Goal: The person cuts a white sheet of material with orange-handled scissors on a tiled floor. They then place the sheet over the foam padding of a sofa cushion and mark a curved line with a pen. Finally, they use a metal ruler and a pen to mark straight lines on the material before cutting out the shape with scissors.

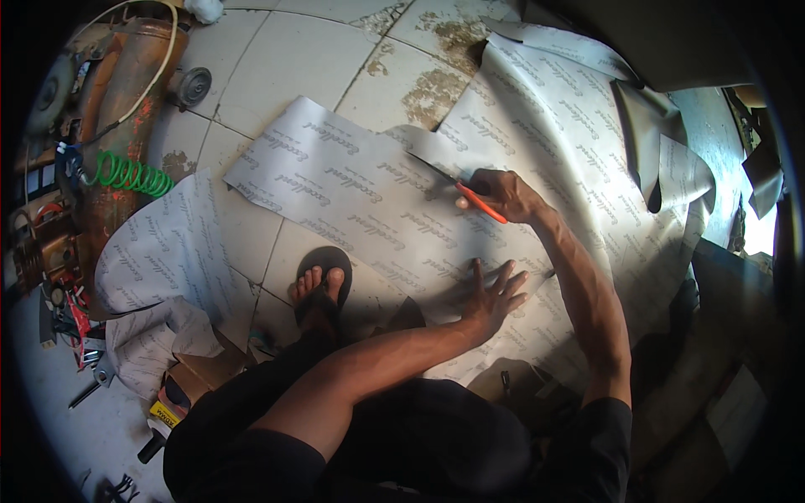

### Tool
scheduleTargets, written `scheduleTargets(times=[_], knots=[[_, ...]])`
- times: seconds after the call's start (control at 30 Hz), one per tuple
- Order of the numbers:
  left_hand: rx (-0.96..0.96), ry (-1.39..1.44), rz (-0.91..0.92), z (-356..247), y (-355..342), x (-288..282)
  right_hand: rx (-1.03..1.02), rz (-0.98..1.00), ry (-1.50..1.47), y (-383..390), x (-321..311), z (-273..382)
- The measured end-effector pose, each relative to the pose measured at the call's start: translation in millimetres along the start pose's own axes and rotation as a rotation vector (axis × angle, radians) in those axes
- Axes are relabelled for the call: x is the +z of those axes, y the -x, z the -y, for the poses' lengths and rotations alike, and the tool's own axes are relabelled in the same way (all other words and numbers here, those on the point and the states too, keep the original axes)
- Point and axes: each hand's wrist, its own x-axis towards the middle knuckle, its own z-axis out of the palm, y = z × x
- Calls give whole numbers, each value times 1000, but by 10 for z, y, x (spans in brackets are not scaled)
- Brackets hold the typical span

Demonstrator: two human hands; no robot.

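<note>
A wide sheet of material [352,189], its pale backing covered in repeated print, lies over the floor in front of me. My right hand [510,194] is closed around the orange handles of a pair of scissors [481,204]. Their dark blades point up and left over the sheet, close to a lifted edge near its upper side; whether they are cutting at this instant is unclear. My left hand [493,305] rests on the sheet nearer to me, fingers spread, holding nothing.
My sandalled foot [323,285] stands at the sheet's near left edge. Another printed piece [172,247] curls up at left, before a rusty cylinder [138,92] and a green coiled hose [134,173]. Tools and a yellow box [165,414] lie lower left. Folded material [646,142] rises at right.
</note>
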Motion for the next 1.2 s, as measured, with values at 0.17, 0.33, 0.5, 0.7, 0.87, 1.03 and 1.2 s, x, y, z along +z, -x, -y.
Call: scheduleTargets(times=[0.17,0.33,0.5,0.7,0.87,1.03,1.2], knots=[[30,81,46,-37,-50,-123,-124,-48,-74,-33,-24,-122],[3,73,13,-4,13,-66,83,83,-22,-201,-72,177],[0,76,-42,-28,-1,15,35,33,-32,-237,-27,254],[5,99,-71,-33,-18,72,-57,-38,-37,-304,25,299],[2,72,-134,-21,22,81,-45,-37,-22,-441,49,447],[-16,153,-126,-41,-18,96,-104,-126,-225,-286,180,625],[47,641,-733,548,-26,818,-152,-592,-519,495,528,1056]])
